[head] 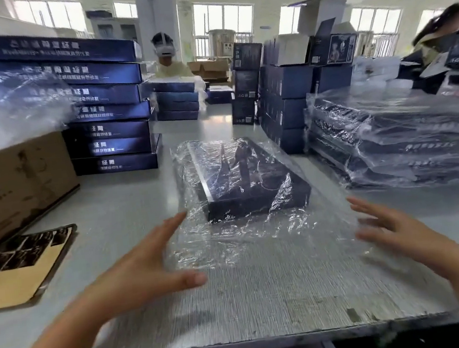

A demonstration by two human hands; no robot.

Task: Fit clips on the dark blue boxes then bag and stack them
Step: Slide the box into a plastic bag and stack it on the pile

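Bagged dark blue box [248,177] on table [128,202]; left hand [144,266], right hand [395,229], both grips spread, empty

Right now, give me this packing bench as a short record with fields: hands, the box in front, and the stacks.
left hand: open, holds nothing
right hand: open, at the bag's edge
bagged box: dark blue, in clear plastic, flat on the table
bagged stack: right of it
unbagged stack: back left
cardboard carton: far left

- We see white Chinese print on the sides of the stacked blue boxes [106,107] at far left, mirrored and unreadable.
- Print on the cardboard carton [17,180], near left, is equally illegible.
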